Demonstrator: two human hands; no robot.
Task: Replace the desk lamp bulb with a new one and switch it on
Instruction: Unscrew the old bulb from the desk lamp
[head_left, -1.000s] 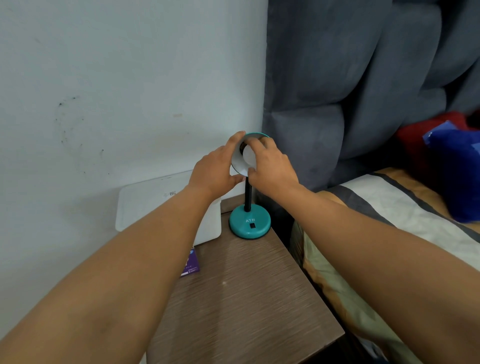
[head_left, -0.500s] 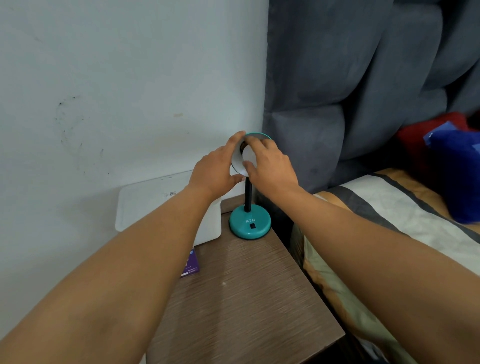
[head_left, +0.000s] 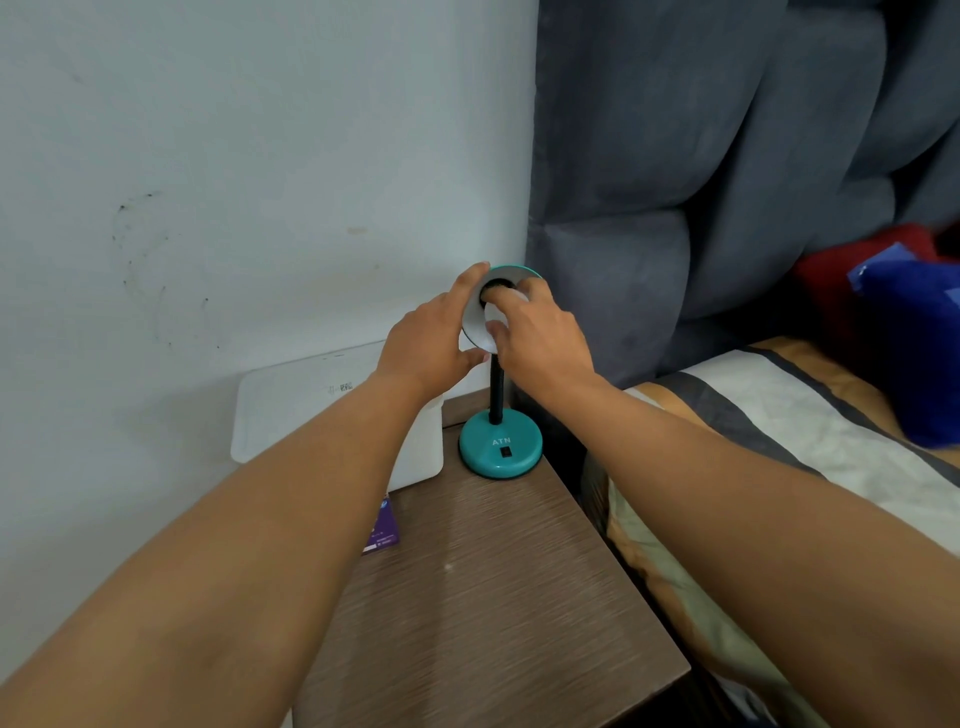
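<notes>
A small teal desk lamp stands at the back of the wooden nightstand (head_left: 498, 597), with a round base (head_left: 500, 447) and a black neck (head_left: 496, 387). Its shade (head_left: 475, 325), teal outside and white inside, faces me. My left hand (head_left: 431, 345) grips the shade's left rim. My right hand (head_left: 540, 332) has its fingers inside the shade, closed around a white bulb (head_left: 493, 314) at the dark socket. Most of the bulb is hidden by my fingers.
A white box (head_left: 306, 405) leans against the wall behind my left forearm. A purple packet (head_left: 384, 527) lies on the nightstand near the left edge. A bed with a striped sheet (head_left: 779, 431) and a grey padded headboard (head_left: 727, 182) is on the right.
My right hand's fingers have shifted slightly around the bulb inside the shade. My left hand and the lamp stay where they were.
</notes>
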